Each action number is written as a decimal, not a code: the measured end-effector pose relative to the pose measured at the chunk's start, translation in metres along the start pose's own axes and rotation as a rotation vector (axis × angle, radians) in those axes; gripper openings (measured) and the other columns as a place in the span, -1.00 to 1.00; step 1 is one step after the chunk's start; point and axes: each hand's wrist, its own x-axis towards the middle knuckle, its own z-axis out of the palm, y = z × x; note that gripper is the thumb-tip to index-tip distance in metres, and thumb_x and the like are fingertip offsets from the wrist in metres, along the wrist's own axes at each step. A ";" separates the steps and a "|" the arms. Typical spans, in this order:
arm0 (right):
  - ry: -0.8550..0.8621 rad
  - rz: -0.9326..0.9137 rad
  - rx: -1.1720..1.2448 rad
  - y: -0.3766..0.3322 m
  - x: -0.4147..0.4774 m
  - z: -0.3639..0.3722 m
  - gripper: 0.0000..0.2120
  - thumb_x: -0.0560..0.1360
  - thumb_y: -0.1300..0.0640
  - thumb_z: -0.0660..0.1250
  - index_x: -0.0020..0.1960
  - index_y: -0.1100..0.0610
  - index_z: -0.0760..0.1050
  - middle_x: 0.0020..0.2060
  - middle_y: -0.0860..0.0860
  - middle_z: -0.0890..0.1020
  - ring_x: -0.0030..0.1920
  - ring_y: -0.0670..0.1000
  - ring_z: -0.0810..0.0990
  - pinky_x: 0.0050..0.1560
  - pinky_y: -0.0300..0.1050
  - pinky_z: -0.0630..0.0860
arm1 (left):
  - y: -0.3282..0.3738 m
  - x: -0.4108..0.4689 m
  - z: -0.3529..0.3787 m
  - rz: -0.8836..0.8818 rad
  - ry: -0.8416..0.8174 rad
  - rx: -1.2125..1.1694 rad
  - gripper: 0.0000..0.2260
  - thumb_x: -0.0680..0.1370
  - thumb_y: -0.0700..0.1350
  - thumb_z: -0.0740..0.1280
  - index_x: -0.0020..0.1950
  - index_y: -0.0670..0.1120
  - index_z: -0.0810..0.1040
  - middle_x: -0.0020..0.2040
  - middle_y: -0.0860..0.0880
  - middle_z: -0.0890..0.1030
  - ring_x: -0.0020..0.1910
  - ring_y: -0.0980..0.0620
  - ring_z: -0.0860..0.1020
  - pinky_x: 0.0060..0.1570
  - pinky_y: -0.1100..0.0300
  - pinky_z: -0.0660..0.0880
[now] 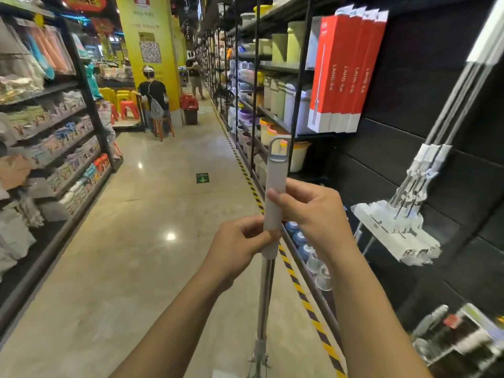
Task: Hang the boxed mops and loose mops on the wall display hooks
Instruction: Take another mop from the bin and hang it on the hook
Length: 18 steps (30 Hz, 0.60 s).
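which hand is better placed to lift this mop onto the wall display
Right, probably. The right hand grips the mop handle higher, nearer its hanging loop, and is beside the wall display where other mops hang. The left hand holds lower.

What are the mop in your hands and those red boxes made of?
Mop grip: matte pale-grey, probably plastic. Its pole below: shiny, silvery, likely metal. Red boxes: flat printed faces with crisp edges, probably cardboard.
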 end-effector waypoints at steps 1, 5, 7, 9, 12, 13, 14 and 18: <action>0.021 0.001 0.007 0.005 0.011 0.000 -0.78 0.54 0.13 0.49 0.05 -0.20 0.67 -0.07 -0.20 0.77 0.01 -0.12 0.74 -0.08 -0.25 0.67 | -0.003 0.014 -0.001 0.001 -0.015 0.011 -0.82 0.58 -0.24 0.45 0.15 -0.08 0.75 -0.08 0.07 0.76 -0.08 0.14 0.68 0.05 0.10 0.64; 0.097 0.000 0.020 0.029 0.056 -0.006 -0.78 0.53 0.14 0.50 0.04 -0.19 0.67 -0.08 -0.17 0.78 0.02 -0.06 0.74 -0.09 -0.22 0.68 | -0.014 0.073 -0.004 0.012 -0.070 0.068 -0.80 0.60 -0.21 0.43 0.18 -0.01 0.74 -0.05 0.10 0.76 -0.03 0.15 0.70 0.05 0.11 0.62; 0.119 0.001 0.024 0.041 0.080 -0.011 -0.79 0.53 0.12 0.50 0.08 -0.17 0.66 -0.07 -0.18 0.78 0.02 -0.07 0.75 -0.08 -0.19 0.70 | -0.018 0.102 -0.004 0.023 -0.090 0.078 -0.81 0.60 -0.19 0.43 0.14 0.04 0.73 -0.05 0.10 0.76 -0.04 0.17 0.69 0.04 0.12 0.63; 0.137 0.003 0.021 0.055 0.106 -0.016 -0.79 0.52 0.08 0.50 0.12 -0.14 0.66 -0.05 -0.20 0.77 0.02 -0.10 0.75 -0.07 -0.16 0.71 | -0.021 0.133 -0.003 0.033 -0.100 0.074 -0.83 0.60 -0.18 0.44 0.11 0.06 0.73 -0.05 0.09 0.77 -0.05 0.16 0.69 0.06 0.08 0.65; 0.152 -0.007 0.017 0.075 0.148 -0.026 -0.81 0.49 0.02 0.51 0.06 -0.20 0.65 -0.08 -0.26 0.76 0.00 -0.15 0.75 -0.07 -0.12 0.73 | -0.024 0.178 -0.001 0.038 -0.116 0.063 -0.83 0.59 -0.19 0.45 0.07 0.09 0.73 -0.07 0.10 0.76 -0.07 0.18 0.69 0.08 0.04 0.66; 0.151 -0.010 0.022 0.082 0.163 -0.030 -0.81 0.49 0.03 0.51 0.05 -0.21 0.64 -0.09 -0.28 0.76 -0.01 -0.16 0.75 -0.08 -0.12 0.73 | -0.024 0.194 0.000 0.037 -0.120 0.068 -0.82 0.60 -0.18 0.45 0.06 0.09 0.73 -0.07 0.11 0.76 -0.06 0.17 0.69 0.08 0.03 0.66; 0.150 -0.011 0.029 0.087 0.178 -0.033 -0.81 0.50 0.04 0.51 0.04 -0.22 0.64 -0.10 -0.28 0.76 -0.01 -0.16 0.75 -0.08 -0.13 0.73 | -0.025 0.210 0.001 0.032 -0.122 0.076 -0.82 0.60 -0.18 0.45 0.06 0.11 0.73 -0.07 0.11 0.76 -0.05 0.16 0.69 0.09 0.01 0.66; 0.171 -0.028 0.015 0.107 0.236 -0.053 -0.82 0.49 0.01 0.51 0.05 -0.22 0.64 -0.09 -0.29 0.75 -0.02 -0.19 0.74 -0.09 -0.16 0.72 | -0.024 0.276 0.009 0.024 -0.147 0.081 -0.81 0.58 -0.14 0.46 0.01 0.17 0.75 -0.06 0.10 0.76 -0.02 0.11 0.68 0.13 -0.08 0.65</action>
